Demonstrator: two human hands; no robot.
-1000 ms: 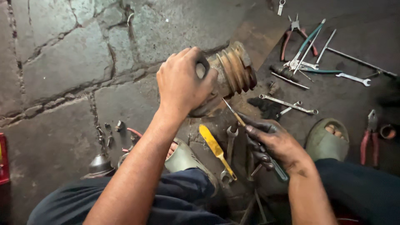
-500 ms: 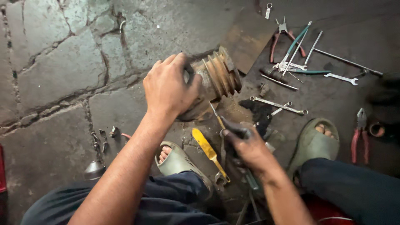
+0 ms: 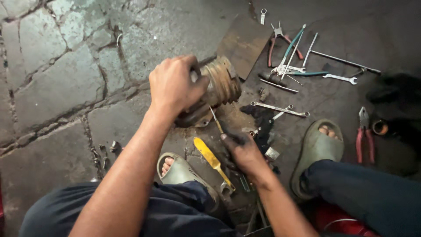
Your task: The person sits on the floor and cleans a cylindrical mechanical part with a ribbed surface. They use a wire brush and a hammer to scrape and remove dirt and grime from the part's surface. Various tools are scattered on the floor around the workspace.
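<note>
Our left hand (image 3: 175, 85) is clamped over the near end of the grooved metal pulley (image 3: 219, 83), fingers curled round it and thumb pressed against its side; the part lies tilted on the cracked stone floor (image 3: 57, 79), its long axis running from our palm away and to the right, the ribbed end toward the brown metal plate (image 3: 243, 41); so the left hand is on the part, and the right is the one apart from it. Our right hand (image 3: 243, 151), dark with grease, sits lower and nearer our body, fingers drawn together and pinching a thin tool (image 3: 215, 120) whose tip slants up and left toward the underside of the pulley, just short of it or touching it; we cannot tell which. Just beside that hand lies a yellow-handled screwdriver (image 3: 212, 160), pointing roughly the same way; our grey-green sandals (image 3: 315, 149) flank the spot. Farther out to the right are spanners (image 3: 278, 109), red-handled pliers (image 3: 363, 136) and a cluster of more tools (image 3: 291, 61), well apart from both hands.
</note>
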